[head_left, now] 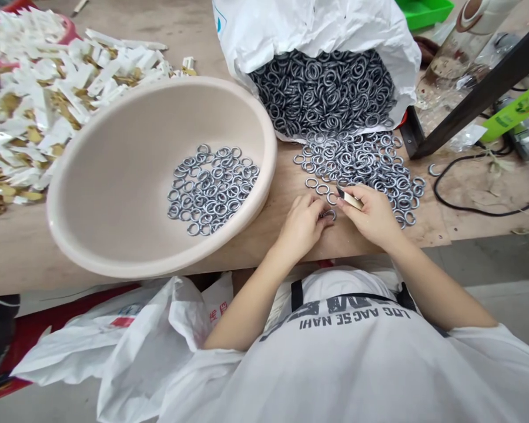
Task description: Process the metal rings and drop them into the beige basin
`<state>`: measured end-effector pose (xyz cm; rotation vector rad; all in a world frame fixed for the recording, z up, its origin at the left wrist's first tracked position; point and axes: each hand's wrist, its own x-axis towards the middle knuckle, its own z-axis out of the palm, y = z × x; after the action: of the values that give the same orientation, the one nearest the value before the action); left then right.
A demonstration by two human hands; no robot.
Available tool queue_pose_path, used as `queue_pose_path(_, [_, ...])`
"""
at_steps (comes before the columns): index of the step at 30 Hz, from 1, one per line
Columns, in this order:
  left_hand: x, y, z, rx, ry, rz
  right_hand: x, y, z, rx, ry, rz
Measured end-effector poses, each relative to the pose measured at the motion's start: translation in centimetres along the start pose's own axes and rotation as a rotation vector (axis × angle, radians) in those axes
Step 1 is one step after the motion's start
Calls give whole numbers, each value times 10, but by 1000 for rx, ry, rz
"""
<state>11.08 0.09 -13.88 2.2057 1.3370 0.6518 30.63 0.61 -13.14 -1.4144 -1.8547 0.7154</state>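
My left hand is closed at the table's front edge, with a grey metal ring at its fingertips. In my right hand is a short tool with a cream handle and a dark tip; its exact kind cannot be made out. The tip points left, close to a few loose rings. Just beyond both hands spreads a pile of similar metal rings, spilling from a white sack full of darker-looking rings. Left of my hands stands a large beige basin with many rings gathered at its right side.
White and tan pieces are heaped at the left, by a pink container. On the right are a dark metal bar, a black cable, a clear bottle and a green tray. White plastic bags hang below the table.
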Motion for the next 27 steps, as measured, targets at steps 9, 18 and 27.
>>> queue_pose_path(9, [-6, 24, 6, -1166, 72, -309, -17, -17, 3, 377, 46, -173])
queue_pose_path(18, [-8, 47, 14, -1251, 181, -314, -11, -25, 11, 548, 46, 16])
queue_pose_path(27, [-8, 47, 13, -1354, 274, -417, -29, -40, -12, -10, -91, -265])
